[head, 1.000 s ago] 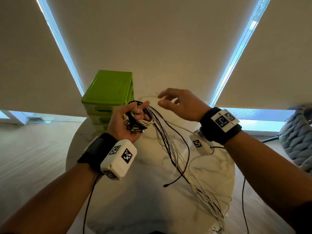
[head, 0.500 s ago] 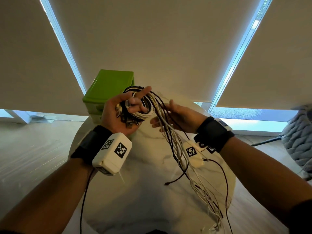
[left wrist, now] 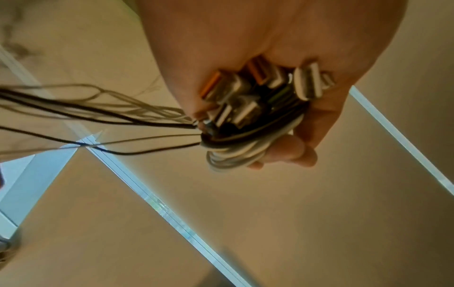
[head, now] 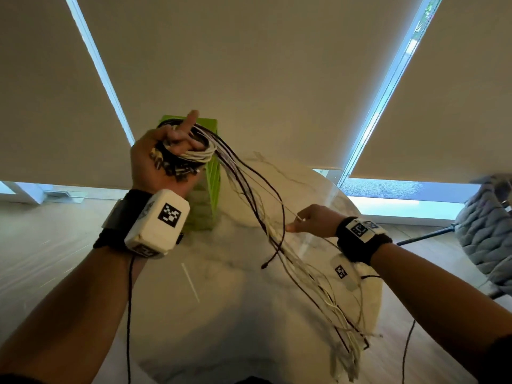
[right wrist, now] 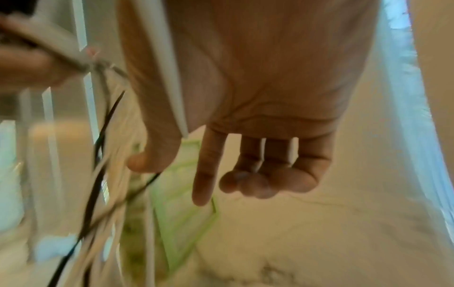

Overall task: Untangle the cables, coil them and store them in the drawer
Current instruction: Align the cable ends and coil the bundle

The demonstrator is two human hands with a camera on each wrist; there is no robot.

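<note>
My left hand (head: 182, 142) is raised in front of the green drawer unit (head: 213, 176) and grips a coil of white and black cables (head: 194, 155), index finger pointing up. In the left wrist view the fingers (left wrist: 294, 147) curl round the coil (left wrist: 236, 155), with several USB plugs (left wrist: 233, 91) bunched in the palm. Loose strands (head: 277, 231) hang from the coil down to the marble table (head: 221, 300). My right hand (head: 302, 221) is lower right beside these strands. There (right wrist: 176, 180) thumb and index finger are apart, and a white strand (right wrist: 167, 77) crosses the palm.
The cables' free ends (head: 349, 353) trail over the round table's near right edge. A grey knitted seat (head: 487, 236) stands at the right. Closed roller blinds (head: 249, 65) fill the background. The drawer unit (right wrist: 181, 213) shows blurred beyond the right hand.
My left hand has lifted the coil higher. My right hand has left the coil and moved down and to the right along the loose strands.
</note>
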